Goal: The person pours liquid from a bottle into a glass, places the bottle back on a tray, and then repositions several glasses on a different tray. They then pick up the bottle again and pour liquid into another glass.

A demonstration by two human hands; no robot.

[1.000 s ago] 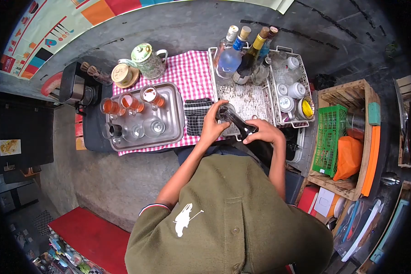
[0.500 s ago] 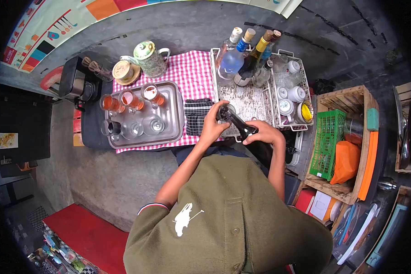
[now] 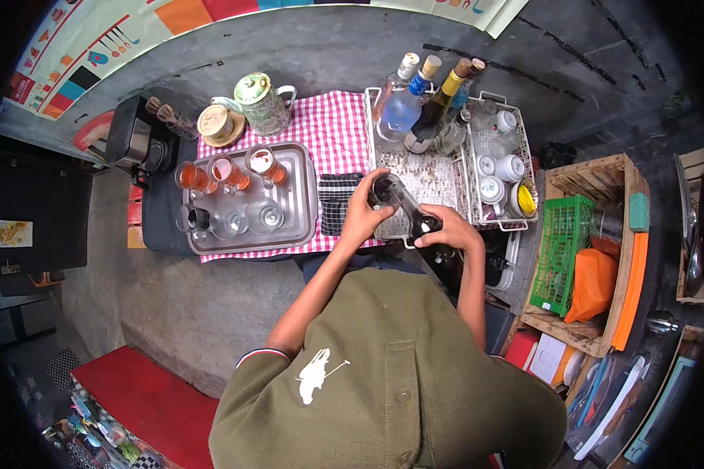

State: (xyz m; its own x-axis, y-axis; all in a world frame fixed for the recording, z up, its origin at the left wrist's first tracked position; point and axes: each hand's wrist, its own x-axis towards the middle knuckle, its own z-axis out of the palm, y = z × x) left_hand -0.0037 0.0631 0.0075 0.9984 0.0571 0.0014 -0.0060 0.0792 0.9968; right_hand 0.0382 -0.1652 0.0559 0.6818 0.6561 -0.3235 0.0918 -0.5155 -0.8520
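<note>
In front of my chest, both hands hold a dark, shiny glass bottle [image 3: 408, 209] tilted across the gap between them. My left hand [image 3: 365, 213] closes around its rounded far-left end, thumb along the side. The fingers of my right hand [image 3: 448, 229] grip the lower right end. Between the hands, the middle tapers and looks clear grey. Behind it stands a white wire basket [image 3: 434, 170], and a folded black checked cloth [image 3: 339, 205] lies just left of my left hand.
A metal tray [image 3: 299, 228] on a red checked cloth [image 3: 339, 109] holds three red drinks [image 3: 233, 176] and several clear glasses. Corked bottles [image 3: 400, 113] crowd the basket's back. Lidded jars [image 3: 511, 168] fill a second basket. At right is a wooden crate [image 3: 584, 332].
The bottle has turned slightly in my hands, and its middle shows clear grey instead of black. Both hands keep their hold in nearly the same place. The view has shifted a little.
</note>
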